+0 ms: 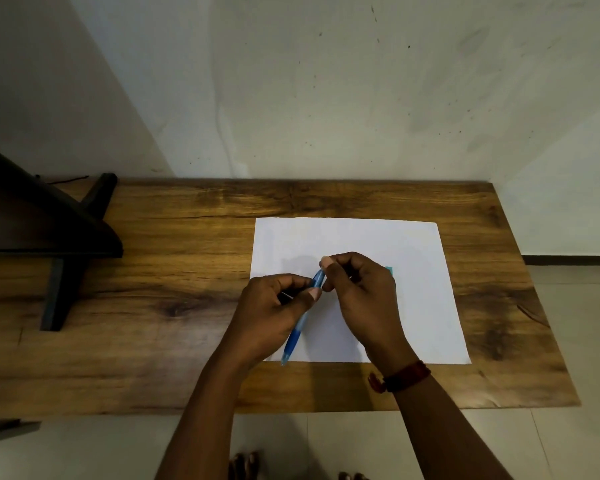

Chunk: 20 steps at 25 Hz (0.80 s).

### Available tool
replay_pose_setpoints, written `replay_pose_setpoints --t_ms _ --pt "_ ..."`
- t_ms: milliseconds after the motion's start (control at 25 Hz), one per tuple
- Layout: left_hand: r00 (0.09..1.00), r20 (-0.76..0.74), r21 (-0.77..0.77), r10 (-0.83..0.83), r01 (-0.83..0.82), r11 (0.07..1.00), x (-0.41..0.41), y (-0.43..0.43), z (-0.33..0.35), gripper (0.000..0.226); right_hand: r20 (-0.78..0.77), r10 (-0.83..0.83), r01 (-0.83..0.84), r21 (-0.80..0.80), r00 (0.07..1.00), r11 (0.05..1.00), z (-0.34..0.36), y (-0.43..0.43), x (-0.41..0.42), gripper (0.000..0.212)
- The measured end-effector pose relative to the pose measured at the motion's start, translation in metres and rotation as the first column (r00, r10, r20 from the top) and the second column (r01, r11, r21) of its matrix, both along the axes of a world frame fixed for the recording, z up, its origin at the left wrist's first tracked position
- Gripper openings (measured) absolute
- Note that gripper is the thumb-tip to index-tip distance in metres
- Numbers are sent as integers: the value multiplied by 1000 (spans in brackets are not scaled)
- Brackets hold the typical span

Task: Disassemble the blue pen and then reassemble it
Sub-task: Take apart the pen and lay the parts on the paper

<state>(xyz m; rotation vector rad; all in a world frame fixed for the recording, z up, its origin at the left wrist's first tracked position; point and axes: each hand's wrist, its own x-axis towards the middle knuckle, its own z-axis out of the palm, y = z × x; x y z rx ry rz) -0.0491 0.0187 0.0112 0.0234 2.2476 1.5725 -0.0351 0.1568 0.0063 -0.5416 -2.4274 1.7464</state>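
Observation:
The blue pen point(296, 332) is held slantwise over a white sheet of paper point(426, 306), its tip pointing down toward me at the sheet's near edge. My left hand point(274, 313) grips the barrel in its middle, thumb pressed on it. At the pen's upper end, my right hand point(361, 292) pinches it between thumb and forefinger. A small teal piece point(389, 270) peeks out behind my right hand on the paper; what it is I cannot tell.
The paper lies on a wooden table point(174, 306) against a pale wall. A dark stand point(59, 244) occupies the table's left end. Tiled floor shows to the right and below, and a red band circles my right wrist point(404, 375).

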Motion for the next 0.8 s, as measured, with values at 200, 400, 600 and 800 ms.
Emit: replay_pose_setpoints --t_ms 200,400,600,800 --pt "1000 -6 -18 7 -7 1000 -2 -12 0 8 -39 -41 40 -21 998 999 1 -8 -8 20" --pt "951 -87 -95 297 -304 948 -8 -30 -1 11 3 18 -18 388 1000 921 -8 -24 -5 26" --pt "888 -171 -123 426 -449 885 -11 -37 -6 11 97 -26 -34 566 995 824 -15 -46 -5 31" --pt "913 -206 -193 353 -391 900 -10 -45 -7 12 157 -37 -64 596 987 800 -15 -51 -12 34"
